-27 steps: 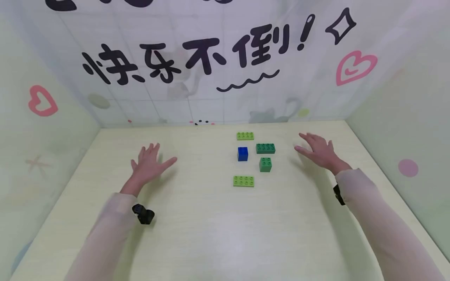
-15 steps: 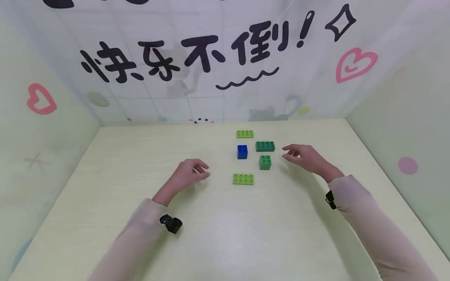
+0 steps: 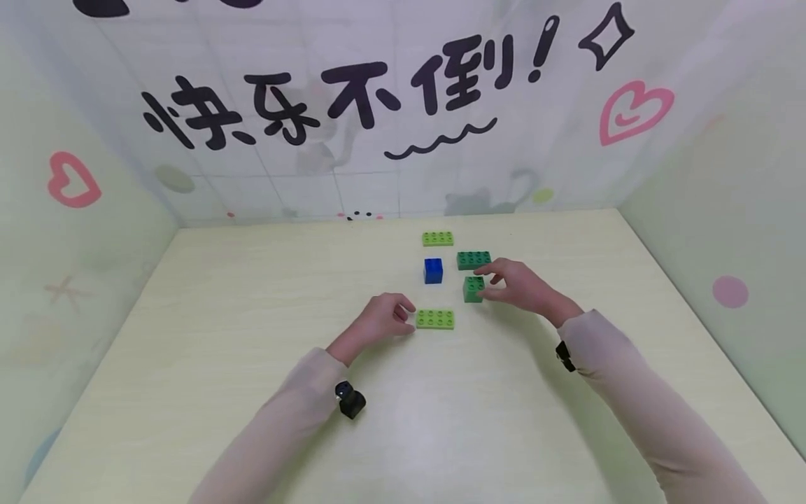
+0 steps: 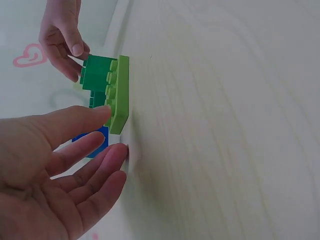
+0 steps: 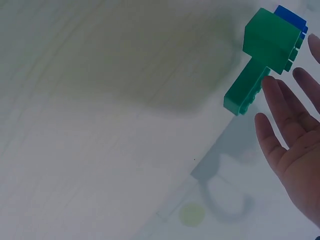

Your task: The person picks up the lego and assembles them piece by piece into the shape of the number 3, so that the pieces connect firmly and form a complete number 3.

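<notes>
Beside the left end of the near lime-green flat toy brick [image 3: 436, 320] is my left hand [image 3: 380, 316], fingers loosely bent and apart from the thumb. In the left wrist view the thumb overlaps that brick's end [image 4: 118, 95]. My right hand [image 3: 522, 285] reaches in from the right over the square green brick [image 3: 471, 290], thumb and forefinger parted at its right side. The right wrist view shows its fingers [image 5: 282, 112] fairly straight, close to the green bricks. Just behind lies a longer dark green brick [image 3: 469, 260], partly overlapped by a fingertip. Neither hand grips anything.
A small blue brick [image 3: 433, 271] stands left of the green ones. Another lime-green flat brick [image 3: 437, 239] lies farther back. The pale table [image 3: 252, 280] meets a printed back wall [image 3: 271, 196] and side walls on both sides.
My left hand has come right across the table to the near lime-green brick, its spread fingers relaxing inward. The right hand has moved left to the square green brick. The bricks stay put.
</notes>
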Action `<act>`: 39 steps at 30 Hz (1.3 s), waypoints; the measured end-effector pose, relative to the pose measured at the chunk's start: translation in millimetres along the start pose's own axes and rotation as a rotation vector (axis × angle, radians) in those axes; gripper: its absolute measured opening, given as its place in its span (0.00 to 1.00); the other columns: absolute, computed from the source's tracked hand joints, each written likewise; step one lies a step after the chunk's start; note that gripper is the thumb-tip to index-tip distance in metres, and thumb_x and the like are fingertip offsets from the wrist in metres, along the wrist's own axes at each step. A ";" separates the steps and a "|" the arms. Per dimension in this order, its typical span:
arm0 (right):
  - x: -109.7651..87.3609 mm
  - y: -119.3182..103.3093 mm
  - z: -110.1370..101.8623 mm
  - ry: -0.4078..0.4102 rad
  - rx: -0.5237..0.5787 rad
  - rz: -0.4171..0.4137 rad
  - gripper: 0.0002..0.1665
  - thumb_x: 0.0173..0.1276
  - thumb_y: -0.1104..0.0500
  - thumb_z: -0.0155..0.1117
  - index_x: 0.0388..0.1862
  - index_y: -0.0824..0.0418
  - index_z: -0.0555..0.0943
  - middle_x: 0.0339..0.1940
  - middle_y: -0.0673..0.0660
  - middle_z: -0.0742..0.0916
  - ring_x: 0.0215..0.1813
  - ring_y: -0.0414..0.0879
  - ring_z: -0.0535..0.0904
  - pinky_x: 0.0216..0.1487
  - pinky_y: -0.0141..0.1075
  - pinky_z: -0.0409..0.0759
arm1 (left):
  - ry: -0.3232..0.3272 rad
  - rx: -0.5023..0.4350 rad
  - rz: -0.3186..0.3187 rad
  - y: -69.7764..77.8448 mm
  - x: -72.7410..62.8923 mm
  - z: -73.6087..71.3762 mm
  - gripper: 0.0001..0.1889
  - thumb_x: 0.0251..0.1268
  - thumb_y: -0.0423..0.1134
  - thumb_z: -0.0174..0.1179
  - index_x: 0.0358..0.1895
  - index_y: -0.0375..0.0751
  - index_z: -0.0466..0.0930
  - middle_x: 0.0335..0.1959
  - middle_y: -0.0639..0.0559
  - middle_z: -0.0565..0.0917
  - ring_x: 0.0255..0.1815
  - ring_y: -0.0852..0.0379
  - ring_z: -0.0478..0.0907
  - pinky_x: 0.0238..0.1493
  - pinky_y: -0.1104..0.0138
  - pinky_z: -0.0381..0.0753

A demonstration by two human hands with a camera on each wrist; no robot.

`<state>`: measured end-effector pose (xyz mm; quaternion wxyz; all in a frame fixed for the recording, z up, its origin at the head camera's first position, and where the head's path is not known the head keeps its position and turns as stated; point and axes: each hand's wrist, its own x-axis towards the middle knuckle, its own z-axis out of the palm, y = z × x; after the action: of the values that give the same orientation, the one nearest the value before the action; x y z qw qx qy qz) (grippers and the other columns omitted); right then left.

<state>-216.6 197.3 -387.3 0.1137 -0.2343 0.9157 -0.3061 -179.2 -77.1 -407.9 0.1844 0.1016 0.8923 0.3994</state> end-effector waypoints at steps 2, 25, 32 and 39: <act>3.3 -0.6 1.5 -0.005 0.003 0.004 0.28 0.60 0.57 0.66 0.57 0.66 0.73 0.53 0.61 0.77 0.48 0.54 0.74 0.48 0.45 0.73 | 0.003 -0.004 0.000 0.9 3.7 2.2 0.16 0.49 0.30 0.67 0.45 0.35 0.78 0.34 0.49 0.79 0.36 0.56 0.76 0.37 0.67 0.76; 19.7 3.1 8.7 -0.052 -0.051 -0.006 0.28 0.56 0.62 0.68 0.56 0.67 0.74 0.49 0.61 0.80 0.46 0.51 0.76 0.45 0.41 0.75 | 0.035 0.034 0.015 2.2 14.0 11.4 0.15 0.48 0.31 0.69 0.42 0.38 0.81 0.30 0.52 0.77 0.32 0.57 0.72 0.34 0.68 0.71; 16.6 -7.8 11.7 -0.055 -0.044 0.004 0.27 0.56 0.61 0.69 0.56 0.66 0.75 0.47 0.58 0.81 0.44 0.49 0.75 0.44 0.40 0.74 | 0.045 0.019 0.018 1.6 15.6 12.0 0.15 0.46 0.31 0.69 0.41 0.37 0.82 0.29 0.52 0.78 0.31 0.57 0.72 0.34 0.69 0.72; 12.5 -24.1 16.0 -0.068 -0.068 -0.048 0.27 0.57 0.59 0.69 0.55 0.65 0.76 0.45 0.56 0.82 0.44 0.47 0.76 0.47 0.41 0.74 | 0.037 0.011 0.015 1.3 15.5 10.0 0.15 0.46 0.31 0.70 0.41 0.36 0.82 0.29 0.51 0.78 0.31 0.57 0.73 0.34 0.69 0.72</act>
<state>-213.0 166.0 -386.0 0.1290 -0.2703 0.9153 -0.2694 -189.2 -64.4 -416.9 0.1644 0.1017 0.8969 0.3976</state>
